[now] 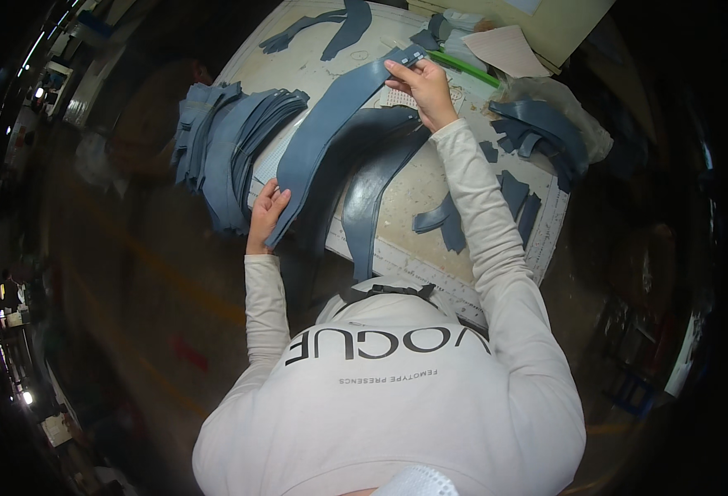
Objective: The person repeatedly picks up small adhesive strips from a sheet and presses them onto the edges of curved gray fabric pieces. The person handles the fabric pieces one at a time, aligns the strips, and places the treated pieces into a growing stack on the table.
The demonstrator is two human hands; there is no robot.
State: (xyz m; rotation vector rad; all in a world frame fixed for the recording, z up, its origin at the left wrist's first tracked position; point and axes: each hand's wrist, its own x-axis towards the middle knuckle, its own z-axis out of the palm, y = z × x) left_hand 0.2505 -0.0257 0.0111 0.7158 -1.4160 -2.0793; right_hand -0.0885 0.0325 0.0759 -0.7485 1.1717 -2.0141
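Observation:
Stretched between my two hands is a long, curved blue leather-like piece (pixel 331 116), held above the table. My left hand (pixel 266 217) pinches its lower left end, thumb on top. At its upper right end, my right hand (pixel 422 87) grips near a few small pale marks along the edge. Below the held piece lie more curved blue pieces (pixel 368 194), one hanging over the table's near edge. A thick stack of similar blue pieces (pixel 231 153) rests to the left of my left hand, jutting past the table's side.
The pale table (pixel 397 227) has writing along its borders. Small blue pieces (pixel 451 219) and a bundle in clear plastic (pixel 546 136) lie on the right. Further back are a green strip (pixel 467 70), a pinkish paper (pixel 508 50) and two blue pieces (pixel 347 29).

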